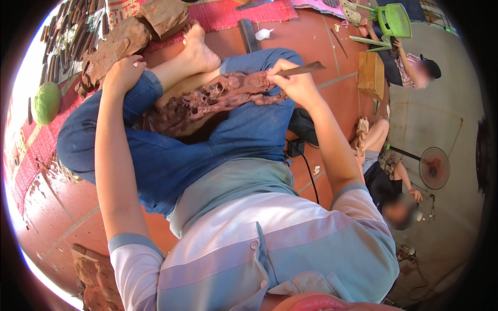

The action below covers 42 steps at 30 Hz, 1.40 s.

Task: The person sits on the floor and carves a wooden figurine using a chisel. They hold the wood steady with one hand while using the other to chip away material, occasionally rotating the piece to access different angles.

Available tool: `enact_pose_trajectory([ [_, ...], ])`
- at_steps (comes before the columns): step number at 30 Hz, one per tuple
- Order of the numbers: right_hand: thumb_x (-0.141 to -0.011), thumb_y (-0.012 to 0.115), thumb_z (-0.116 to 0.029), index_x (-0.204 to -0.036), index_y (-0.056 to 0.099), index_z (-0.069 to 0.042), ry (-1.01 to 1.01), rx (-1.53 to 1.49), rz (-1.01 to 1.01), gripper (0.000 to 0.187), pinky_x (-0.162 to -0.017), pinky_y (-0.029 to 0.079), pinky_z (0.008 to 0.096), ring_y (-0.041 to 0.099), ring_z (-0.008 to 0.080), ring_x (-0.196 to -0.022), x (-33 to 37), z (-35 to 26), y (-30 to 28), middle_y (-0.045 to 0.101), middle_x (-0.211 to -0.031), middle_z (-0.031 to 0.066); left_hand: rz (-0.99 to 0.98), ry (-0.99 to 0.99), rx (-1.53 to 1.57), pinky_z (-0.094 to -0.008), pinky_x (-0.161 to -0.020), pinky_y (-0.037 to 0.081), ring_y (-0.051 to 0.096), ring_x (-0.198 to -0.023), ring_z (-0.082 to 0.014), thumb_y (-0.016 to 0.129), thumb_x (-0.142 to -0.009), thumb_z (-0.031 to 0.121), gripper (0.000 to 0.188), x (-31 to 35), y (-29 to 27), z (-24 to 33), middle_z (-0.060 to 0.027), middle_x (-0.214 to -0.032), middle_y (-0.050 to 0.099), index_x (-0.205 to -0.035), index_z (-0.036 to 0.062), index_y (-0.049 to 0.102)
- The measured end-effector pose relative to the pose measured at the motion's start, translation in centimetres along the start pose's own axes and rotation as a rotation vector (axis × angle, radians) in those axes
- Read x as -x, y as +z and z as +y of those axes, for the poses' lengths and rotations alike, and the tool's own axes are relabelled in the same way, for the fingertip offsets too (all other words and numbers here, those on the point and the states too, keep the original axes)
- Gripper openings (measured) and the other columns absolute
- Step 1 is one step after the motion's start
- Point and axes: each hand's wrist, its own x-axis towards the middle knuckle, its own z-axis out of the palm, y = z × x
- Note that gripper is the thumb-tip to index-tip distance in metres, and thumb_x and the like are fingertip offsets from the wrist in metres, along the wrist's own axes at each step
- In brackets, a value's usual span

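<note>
Across my lap lies a reddish-brown wood carving point(223, 96), its upper surface cut into deep, knotted shapes. My right hand point(294, 85) is closed in a pinch around a flat, dark carving chisel point(303, 69) at the carving's right end. The chisel's wider, slanted end sticks out to the right; its other end is hidden by my fingers. My left hand point(122, 75) is at my bent left knee, beside a rough wood block point(116, 46). Its fingers are curled, and what they grip, if anything, is hidden.
Many chisels point(70, 39) lie at the far left near a green melon point(46, 103). Ahead are a second wood block point(163, 18), a dark bar point(249, 36) and a white bottle point(264, 34). At right, two people sit near a cardboard box point(371, 75) and a fan point(434, 168).
</note>
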Motion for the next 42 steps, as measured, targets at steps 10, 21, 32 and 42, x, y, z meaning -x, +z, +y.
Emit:
enact_pose_trajectory([
  [10,-0.082,0.070,-0.006,-0.084,0.064,0.000,0.060,-0.073,0.030,0.008,-0.072,0.049,0.0275,0.060,0.0107,-0.078,0.5,0.4,0.0,0.066,-0.084,0.0030,0.012,-0.001,-0.009,-0.0403,-0.094,0.047,0.063,-0.108,-0.0328,0.055,-0.087,0.040,0.043,0.2,0.0,0.6,-0.0173,-0.112,0.067,-0.122,0.0164,0.064],
  [21,-0.082,0.068,-0.002,-0.081,0.065,0.000,0.062,-0.059,-0.082,0.003,-0.081,0.049,0.0272,0.064,0.0128,-0.089,0.2,-0.2,-0.1,0.068,-0.086,0.0048,-0.026,-0.017,-0.006,-0.0425,-0.097,0.045,0.059,-0.113,-0.0339,0.053,-0.087,0.040,0.045,0.1,-0.3,0.2,-0.0172,-0.118,0.064,-0.123,0.0162,0.064],
  [32,-0.078,0.070,-0.005,-0.088,0.067,-0.003,-0.206,0.052,-0.113,0.010,-0.070,0.051,0.0301,0.067,0.0173,-0.080,0.9,1.2,-0.2,0.070,-0.084,0.0070,0.049,0.114,0.005,-0.0427,-0.089,0.050,0.064,-0.102,-0.0367,0.054,-0.090,0.033,0.039,-0.7,1.4,-0.9,-0.0206,-0.108,0.067,-0.120,0.0120,0.065],
  [42,-0.075,0.071,-0.008,-0.082,0.067,-0.005,-0.206,0.038,-0.059,0.008,-0.069,0.051,0.0348,0.068,0.0244,-0.078,0.7,1.7,0.3,0.070,-0.079,0.0077,0.070,0.086,0.012,-0.0405,-0.084,0.050,0.067,-0.093,-0.0319,0.057,-0.089,0.031,0.037,-0.2,0.3,-0.8,-0.0178,-0.100,0.069,-0.119,0.0100,0.065],
])
